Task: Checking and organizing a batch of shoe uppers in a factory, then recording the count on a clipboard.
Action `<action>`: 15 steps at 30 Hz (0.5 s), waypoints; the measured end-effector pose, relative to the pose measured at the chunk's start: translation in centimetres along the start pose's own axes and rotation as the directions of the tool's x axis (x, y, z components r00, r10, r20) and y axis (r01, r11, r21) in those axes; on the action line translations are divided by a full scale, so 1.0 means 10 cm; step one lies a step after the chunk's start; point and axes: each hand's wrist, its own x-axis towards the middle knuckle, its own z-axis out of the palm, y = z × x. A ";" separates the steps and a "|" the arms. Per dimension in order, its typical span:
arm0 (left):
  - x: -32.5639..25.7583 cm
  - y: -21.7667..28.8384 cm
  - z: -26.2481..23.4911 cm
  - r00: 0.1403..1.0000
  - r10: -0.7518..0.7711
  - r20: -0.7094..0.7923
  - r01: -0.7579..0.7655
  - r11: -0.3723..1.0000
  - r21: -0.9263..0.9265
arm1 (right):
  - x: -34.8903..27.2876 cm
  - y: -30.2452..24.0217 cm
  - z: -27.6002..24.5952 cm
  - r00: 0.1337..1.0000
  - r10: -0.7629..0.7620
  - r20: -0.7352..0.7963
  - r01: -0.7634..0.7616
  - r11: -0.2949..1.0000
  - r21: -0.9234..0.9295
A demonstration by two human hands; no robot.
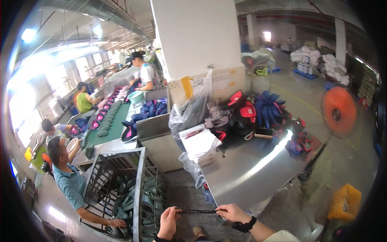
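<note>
Between my two hands a thin dark cord is stretched nearly level, low in the picture. My left hand pinches one end between thumb and fingers. The other end is gripped by my right hand, which has a black band on its wrist. Whether the cord is a shoelace or a strap I cannot tell. Just beyond my hands stands a metal table. On its far part lie black-and-pink shoe parts, a heap of blue pieces and a stack of white paper with a red pen-like tool on top.
Left of me is a metal cage cart of dark green shoe-shaped pieces; a co-worker reaches into it. Other people work along a green conveyor lined with shoes. An orange fan and a yellow crate stand right. A pillar rises ahead.
</note>
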 end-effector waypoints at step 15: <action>1.85 0.10 0.61 0.605 -0.226 0.764 0.032 0.965 0.260 | 1.63 -0.22 -0.12 0.984 -0.122 -0.131 0.130 0.990 0.053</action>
